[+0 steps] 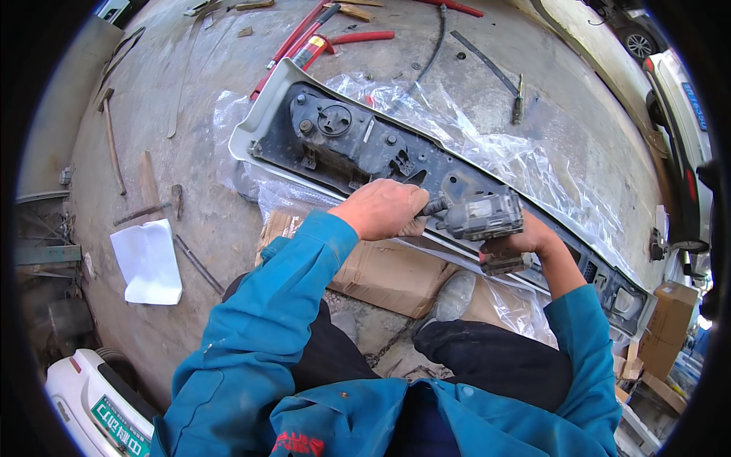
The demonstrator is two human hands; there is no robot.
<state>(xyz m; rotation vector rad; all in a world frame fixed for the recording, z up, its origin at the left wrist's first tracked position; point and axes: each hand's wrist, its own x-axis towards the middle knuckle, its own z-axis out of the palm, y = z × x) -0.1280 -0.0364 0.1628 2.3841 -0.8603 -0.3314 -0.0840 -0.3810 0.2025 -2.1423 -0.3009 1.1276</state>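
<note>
My right hand (525, 238) is wrapped round the handle of a dark grey cordless impact wrench (487, 215), whose nose points left. My left hand (384, 209) is closed at the tip of that nose, fingers bent together. Whatever it pinches there is hidden by the fingers. Both hands are over a long vehicle panel (352, 145), white along its edge and dark grey inside, with round fittings and bolts. It lies slanted from upper left to lower right. Clear plastic wrap (487, 148) shows along its sides, and flattened cardboard (396, 276) lies on the near side.
On the floor at left are a long-handled hammer (114, 145), a short hammer (152, 212), a metal bar (198, 264) and a white paper sheet (148, 261). Red tools (308, 49) and a screwdriver (519, 99) lie beyond the panel. White cars (685, 145) and a cardboard box (667, 327) stand around.
</note>
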